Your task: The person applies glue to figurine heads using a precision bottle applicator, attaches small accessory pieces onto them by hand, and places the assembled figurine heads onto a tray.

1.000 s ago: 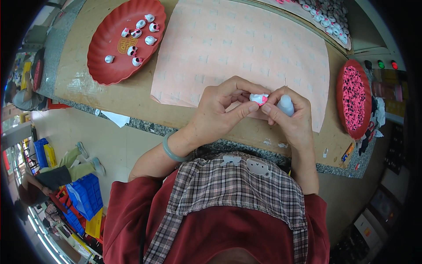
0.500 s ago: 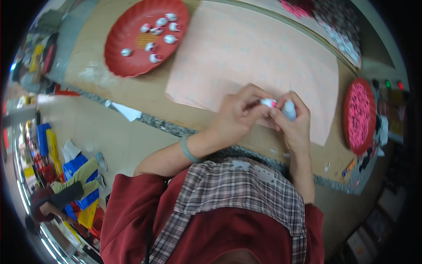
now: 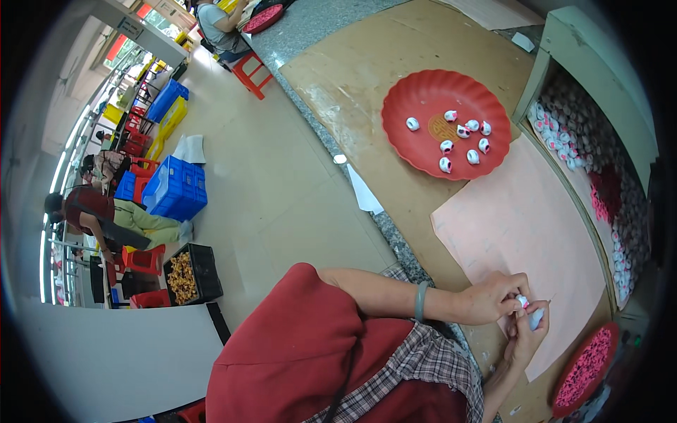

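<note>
Between the fingertips of my left hand (image 3: 490, 299) is a small round white-and-pink piece (image 3: 522, 302). My right hand (image 3: 523, 343) is closed round a small pale squeeze bottle (image 3: 537, 319) with a thin tip, its fingers close against the piece. Both hands are together above a pale pink sheet (image 3: 522, 204) on the bench. Beyond the sheet stands a red scalloped plate (image 3: 405, 151) with several similar white-and-pink pieces spread on it. Part of the held piece is hidden by my fingers.
A red dish (image 3: 585, 370) of small pink bits stands at the lower right. A shelf (image 3: 585, 84) with rows of white, pink and dark pieces borders the sheet. A white pointed scrap (image 3: 363, 190) lies on the bench edge. Blue crates (image 3: 176, 187) and a co-worker (image 3: 92, 211) are off left.
My view has swung left, bringing the floor, crates and co-workers further into sight. My hands stay together, still holding the piece and the bottle.
</note>
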{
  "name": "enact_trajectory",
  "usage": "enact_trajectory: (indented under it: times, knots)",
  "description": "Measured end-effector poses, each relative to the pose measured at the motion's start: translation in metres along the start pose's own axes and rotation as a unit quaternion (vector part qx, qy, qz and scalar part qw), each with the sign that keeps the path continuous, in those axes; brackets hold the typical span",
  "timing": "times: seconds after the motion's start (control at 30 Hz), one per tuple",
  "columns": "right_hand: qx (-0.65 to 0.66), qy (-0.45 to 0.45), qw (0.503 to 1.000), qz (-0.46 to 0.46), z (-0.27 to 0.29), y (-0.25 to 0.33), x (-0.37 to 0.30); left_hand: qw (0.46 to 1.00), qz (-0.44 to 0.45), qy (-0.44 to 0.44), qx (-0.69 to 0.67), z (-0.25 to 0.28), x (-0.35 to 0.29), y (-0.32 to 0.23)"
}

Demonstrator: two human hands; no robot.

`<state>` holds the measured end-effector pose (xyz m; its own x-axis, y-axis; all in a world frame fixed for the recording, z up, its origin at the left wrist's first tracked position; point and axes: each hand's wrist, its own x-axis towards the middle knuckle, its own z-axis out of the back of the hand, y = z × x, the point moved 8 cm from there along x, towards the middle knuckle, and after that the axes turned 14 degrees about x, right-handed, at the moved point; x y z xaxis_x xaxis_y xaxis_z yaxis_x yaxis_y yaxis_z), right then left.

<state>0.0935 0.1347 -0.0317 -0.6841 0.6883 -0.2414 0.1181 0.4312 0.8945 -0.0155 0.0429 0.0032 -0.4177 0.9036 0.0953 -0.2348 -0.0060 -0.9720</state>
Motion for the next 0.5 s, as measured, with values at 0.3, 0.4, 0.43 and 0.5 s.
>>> enact_trajectory:
  times: [0.3,0.4,0.43,0.5]
  knots:
    - [-0.026,-0.01,1.0,-0.013,-0.016,-0.001,0.006,0.995,0.049,-0.003,-0.083,0.007,0.001,0.013]
    - [-0.03,-0.009,0.999,-0.012,-0.018,0.003,0.006,0.991,0.084,0.041,-0.091,-0.002,0.002,0.024]
    - [-0.03,-0.028,0.999,-0.011,-0.013,0.003,0.005,0.99,0.078,0.048,-0.103,-0.003,0.003,0.024]
    - [-0.044,-0.009,0.999,0.014,-0.009,0.005,0.006,0.989,0.068,0.048,-0.12,-0.005,0.005,0.025]
